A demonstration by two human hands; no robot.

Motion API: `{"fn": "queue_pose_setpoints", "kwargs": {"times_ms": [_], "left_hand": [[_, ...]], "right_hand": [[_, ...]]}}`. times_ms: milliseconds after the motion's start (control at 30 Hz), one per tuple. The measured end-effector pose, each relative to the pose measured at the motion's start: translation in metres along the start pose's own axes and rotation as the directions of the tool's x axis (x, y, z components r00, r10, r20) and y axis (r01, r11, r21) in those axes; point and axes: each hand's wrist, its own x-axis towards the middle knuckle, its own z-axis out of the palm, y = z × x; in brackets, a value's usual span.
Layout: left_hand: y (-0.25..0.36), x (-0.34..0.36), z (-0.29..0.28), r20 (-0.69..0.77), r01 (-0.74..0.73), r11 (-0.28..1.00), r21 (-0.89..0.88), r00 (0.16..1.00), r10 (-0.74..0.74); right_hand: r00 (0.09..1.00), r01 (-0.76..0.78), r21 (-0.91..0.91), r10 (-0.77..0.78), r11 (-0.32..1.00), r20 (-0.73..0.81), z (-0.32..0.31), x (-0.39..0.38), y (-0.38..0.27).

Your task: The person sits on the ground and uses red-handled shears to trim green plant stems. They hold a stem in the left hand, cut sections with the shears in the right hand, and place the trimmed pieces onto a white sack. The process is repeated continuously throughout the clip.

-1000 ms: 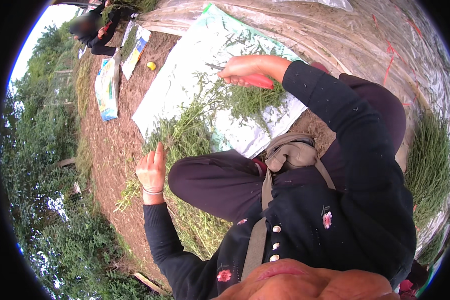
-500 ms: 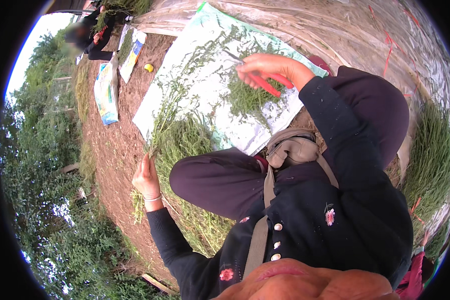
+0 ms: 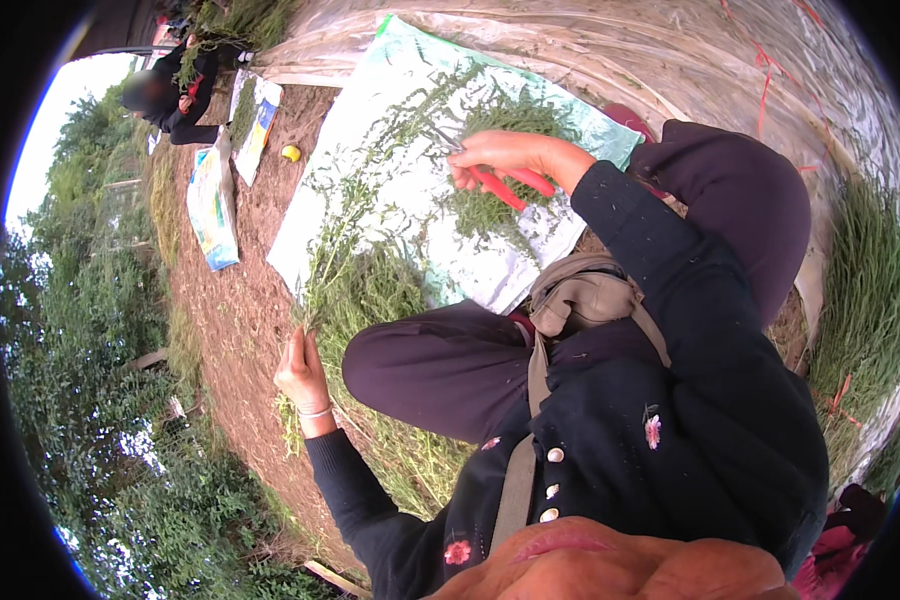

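My right hand (image 3: pixel 500 155) grips red-handled shears (image 3: pixel 500 192), handles apart, their metal blades pointing up-left over loose green sprigs (image 3: pixel 515 118) on a white sheet (image 3: pixel 380 45). My left hand (image 3: pixel 300 365), at the left of my bent knee, pinches a bunch of leafy green stems (image 3: pixel 322 290) that extends up onto the sheet. More cut greenery (image 3: pixel 365 285) lies beside that knee and under the bunch. A beige pouch (image 3: pixel 580 290) rests on my lap.
A person (image 3: pixel 175 100) in dark clothes sits at the upper left beside printed sacks (image 3: pixel 210 210) and a yellow round object (image 3: pixel 290 152). Crumpled plastic film (image 3: pixel 730 70) covers ground at the upper right. A pile of greens (image 3: pixel 850 310) lies at my right; shrubs (image 3: pixel 70 400) border the left.
My left hand has closed on a stem bunch and sits slightly lower than a second ago. The shears' handles have spread; my right hand moved right, then back left and a bit lower.
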Motion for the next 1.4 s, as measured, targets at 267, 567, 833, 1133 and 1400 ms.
{"fn": "queue_pose_setpoints", "kwargs": {"times_ms": [267, 567, 833, 1133, 1400], "left_hand": [[0.003, -0.001, 0.001, 0.016, -0.023, 1.000, -0.018, 1.000, 0.023], [-0.007, -0.012, 0.000, 0.014, -0.003, 1.000, 0.008, 1.000, 0.003], [-0.012, -0.015, -0.003, -0.001, 0.030, 0.999, 0.027, 1.000, -0.030], [-0.009, -0.012, -0.001, 0.056, -0.004, 1.000, 0.018, 0.998, 0.003], [-0.007, -0.008, -0.002, 0.051, -0.028, 0.999, 0.045, 0.998, 0.026]], "right_hand": [[0.998, -0.024, 0.013, 0.025, 1.000, -0.062, 0.000, 0.007, -0.004], [0.987, -0.036, 0.092, 0.050, 0.995, -0.156, 0.014, 0.012, -0.001], [0.991, -0.007, 0.047, 0.013, 0.999, -0.135, 0.008, 0.006, 0.002], [0.991, 0.077, -0.120, -0.089, 0.990, -0.097, 0.003, 0.013, -0.006], [0.975, 0.018, 0.067, -0.002, 0.998, -0.222, -0.002, -0.002, -0.016]]}}
